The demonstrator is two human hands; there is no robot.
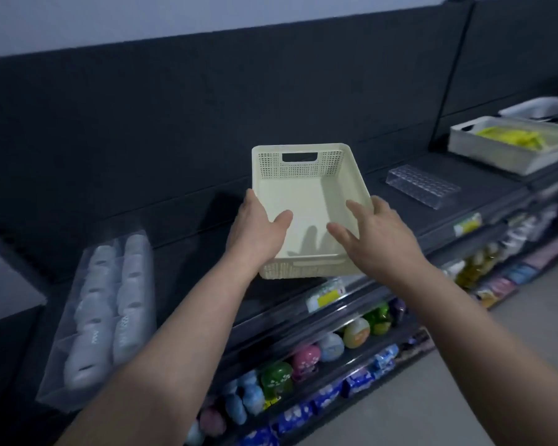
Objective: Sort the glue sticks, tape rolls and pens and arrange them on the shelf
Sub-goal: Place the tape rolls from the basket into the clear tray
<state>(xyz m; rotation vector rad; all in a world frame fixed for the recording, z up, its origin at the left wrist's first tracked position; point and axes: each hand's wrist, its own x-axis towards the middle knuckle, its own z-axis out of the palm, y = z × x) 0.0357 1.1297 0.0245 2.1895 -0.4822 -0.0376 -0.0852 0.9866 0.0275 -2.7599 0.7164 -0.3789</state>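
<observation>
Basket [298, 170] gripped by left hand [258, 233], right hand [377, 235] spread above it.

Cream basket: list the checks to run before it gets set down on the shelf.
1. Inside of the basket empty: ok.
2. Grip of the left hand on the left wall, thumb inside: ok.
3. Grip of the right hand: not ok, fingers straight at the right rim.
4. Bare room on the shelf between the tape-roll tray and the clear holder: ok.
5. Bottom of the basket resting on the shelf: cannot tell.
</observation>
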